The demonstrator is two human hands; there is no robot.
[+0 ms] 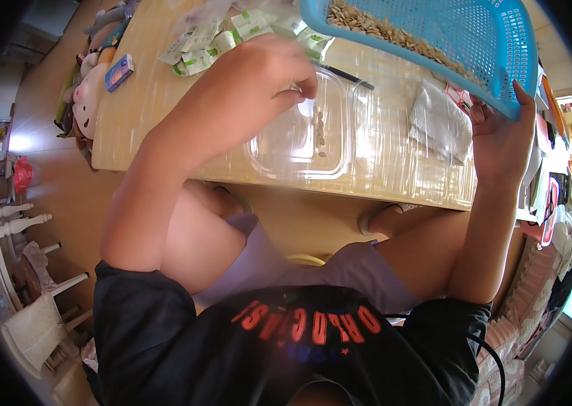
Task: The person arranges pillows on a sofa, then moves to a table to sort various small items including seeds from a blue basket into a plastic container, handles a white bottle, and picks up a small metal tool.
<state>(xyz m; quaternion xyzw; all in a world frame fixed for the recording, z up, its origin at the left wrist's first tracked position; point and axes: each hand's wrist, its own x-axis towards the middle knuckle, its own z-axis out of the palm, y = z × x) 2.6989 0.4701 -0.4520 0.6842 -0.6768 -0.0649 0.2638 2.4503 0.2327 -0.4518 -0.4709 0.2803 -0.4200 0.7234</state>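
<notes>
My left hand, slightly blurred, hovers over a clear plastic tray, its thumb and forefinger close together; whether a seed is between them cannot be told. A short row of pumpkin seeds lies in that tray. At the upper right, my right hand grips the near corner of a blue perforated plastic basket, which stands tilted. Many pumpkin seeds are gathered along its near side. Another clear plastic tray stands beside the first.
Green-and-white packets and a black stick-like item lie behind the trays. A folded white cloth is at right. A small blue box and plush toys line the left table edge. White chairs stand on the floor at left.
</notes>
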